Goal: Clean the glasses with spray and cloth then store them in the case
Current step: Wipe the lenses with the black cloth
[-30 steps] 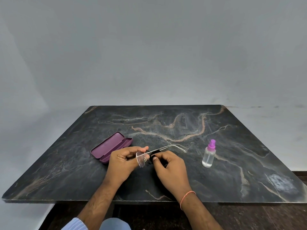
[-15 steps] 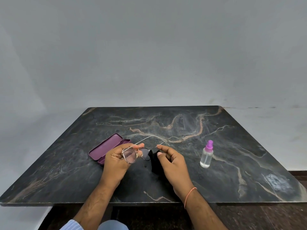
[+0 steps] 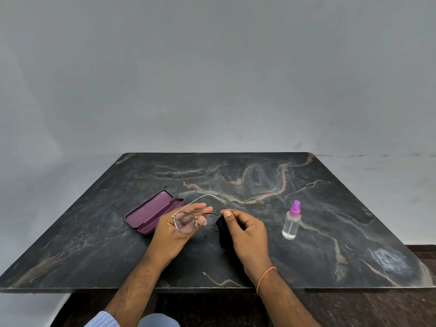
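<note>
The glasses (image 3: 188, 221), a thin metal-framed pair with clear lenses, are held just above the near middle of the table (image 3: 330, 208), with both temples unfolded and pointing away toward the far edge. One lens is seen in front of the left hand (image 3: 174, 232), whose fingers are closed around the frame at that lens, the fingertips showing through the glass. The other lens is partly hidden by a black cloth (image 3: 221, 232), which is pinched against it between the thumb and fingers of the right hand (image 3: 247, 234); the lower end of the cloth hangs down toward the tabletop. Whether the cloth covers both faces of that lens cannot be told. A thin orange band (image 3: 265, 278) is worn on the right wrist.

Just behind and to the left of the left hand, the purple case (image 3: 153, 214) is lying open on the table, its lid folded back beside the base; its near right corner is hidden by the left hand and the glasses frame. Nothing is seen inside the part that shows.

To the right of the right hand, set apart from it, the spray bottle (image 3: 291, 223) is standing upright, with clear liquid inside and a purple nozzle on top. It is touched by neither hand.

The table is a dark slab with pale and rust-coloured veins, and a whitish smear is visible near its right front corner. A plain grey wall (image 3: 212, 79) is seen behind it. A light striped sleeve (image 3: 101, 320) appears at the lower edge.
</note>
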### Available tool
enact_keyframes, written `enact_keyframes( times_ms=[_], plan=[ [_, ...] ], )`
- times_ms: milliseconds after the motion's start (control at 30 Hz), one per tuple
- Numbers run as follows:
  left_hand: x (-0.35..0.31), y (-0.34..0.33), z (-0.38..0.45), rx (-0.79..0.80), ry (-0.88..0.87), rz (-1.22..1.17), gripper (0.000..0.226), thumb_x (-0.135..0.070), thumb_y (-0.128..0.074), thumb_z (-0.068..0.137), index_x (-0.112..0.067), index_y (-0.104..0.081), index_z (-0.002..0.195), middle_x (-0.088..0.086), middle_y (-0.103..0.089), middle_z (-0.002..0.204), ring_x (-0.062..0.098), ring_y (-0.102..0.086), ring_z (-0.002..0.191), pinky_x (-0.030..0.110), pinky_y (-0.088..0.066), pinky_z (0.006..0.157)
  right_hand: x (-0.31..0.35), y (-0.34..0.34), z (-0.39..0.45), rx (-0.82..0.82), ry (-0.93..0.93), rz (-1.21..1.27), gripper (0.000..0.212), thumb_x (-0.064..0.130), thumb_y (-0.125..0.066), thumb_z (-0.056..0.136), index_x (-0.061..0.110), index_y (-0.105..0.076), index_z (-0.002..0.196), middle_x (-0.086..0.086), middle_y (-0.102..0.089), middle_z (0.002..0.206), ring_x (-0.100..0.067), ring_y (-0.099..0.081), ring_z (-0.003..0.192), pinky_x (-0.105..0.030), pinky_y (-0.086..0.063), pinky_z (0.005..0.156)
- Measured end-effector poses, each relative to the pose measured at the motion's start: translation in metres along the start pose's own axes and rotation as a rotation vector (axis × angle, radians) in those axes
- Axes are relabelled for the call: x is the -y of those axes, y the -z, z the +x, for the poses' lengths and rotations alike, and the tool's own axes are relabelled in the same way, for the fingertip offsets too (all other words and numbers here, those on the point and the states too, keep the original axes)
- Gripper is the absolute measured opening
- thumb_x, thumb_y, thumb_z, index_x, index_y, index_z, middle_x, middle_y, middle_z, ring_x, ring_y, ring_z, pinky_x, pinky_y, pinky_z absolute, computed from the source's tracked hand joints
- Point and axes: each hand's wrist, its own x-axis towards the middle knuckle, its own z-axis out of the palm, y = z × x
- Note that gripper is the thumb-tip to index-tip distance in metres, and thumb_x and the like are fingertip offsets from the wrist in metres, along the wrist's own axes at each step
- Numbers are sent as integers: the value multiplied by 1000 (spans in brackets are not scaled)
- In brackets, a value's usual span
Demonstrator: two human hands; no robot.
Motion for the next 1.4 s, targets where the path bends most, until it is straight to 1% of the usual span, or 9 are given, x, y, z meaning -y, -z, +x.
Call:
enact_keyframes(
  times_ms=[233,400,500,633,767,933,1133,1300,1400],
  plan=[
    [-4,-2,0,128,50,86,36,-22,-69,98,-15,-73,133,-6,-78,137,18,-74,129,29,-57,111,-3,3,1,-60,1,-56,15,33,-72,102,32,-86,96,16,-84,94,-5,-78,99,-36,-61,96],
    [-2,5,-3,205,41,136,54,2,-71,101,-21,-62,149,-8,-71,148,13,-64,142,23,-51,115,-3,5,1,-121,16,-70,20,32,-73,101,40,-83,86,20,-83,89,-2,-78,94,-34,-62,93],
    [1,9,-3,149,25,75,61,6,-76,97,-20,-61,149,-3,-71,148,16,-65,143,21,-52,112,-3,6,1,-138,12,-62,18,33,-73,101,37,-84,86,18,-83,87,-6,-79,93,-37,-63,92],
    [3,11,-4,61,-18,-42,63,-23,-82,88,-15,-62,147,2,-73,147,22,-68,138,31,-52,118,-4,5,2,-143,-8,-36,21,33,-73,101,39,-84,84,16,-83,88,-10,-79,95,-40,-63,93],
    [6,13,-4,45,-40,-43,69,-29,-83,84,-10,-63,148,1,-73,146,23,-69,138,28,-55,114,-6,3,3,-125,-20,-29,13,38,-72,101,38,-85,96,14,-84,93,-13,-79,99,-47,-61,98],
    [4,13,-5,72,-58,-84,52,-25,-85,83,-27,-78,134,7,-74,144,23,-68,139,31,-58,110,-5,4,4,-116,-48,-11,16,41,-71,101,33,-85,98,9,-85,93,-21,-79,100,-52,-61,98],
    [10,15,-6,38,-87,-63,57,-23,-86,84,-18,-73,139,10,-75,142,30,-68,139,45,-57,114,-4,4,4,-116,-65,13,15,41,-72,100,33,-85,99,8,-85,95,-22,-79,102,-53,-60,101],
    [6,11,-4,-38,-114,-18,50,-26,-91,81,-29,-80,129,2,-79,136,25,-74,130,37,-59,111,0,4,3,-138,-100,84,12,28,-73,102,32,-84,104,17,-83,109,-2,-74,113,-39,-55,113],
    [6,10,-4,-69,-125,54,52,-17,-94,85,-21,-77,134,-2,-80,133,20,-75,129,37,-59,111,1,6,4,-132,-153,142,15,22,-71,103,26,-83,112,11,-83,113,-8,-74,117,-44,-54,115]
  ],
)
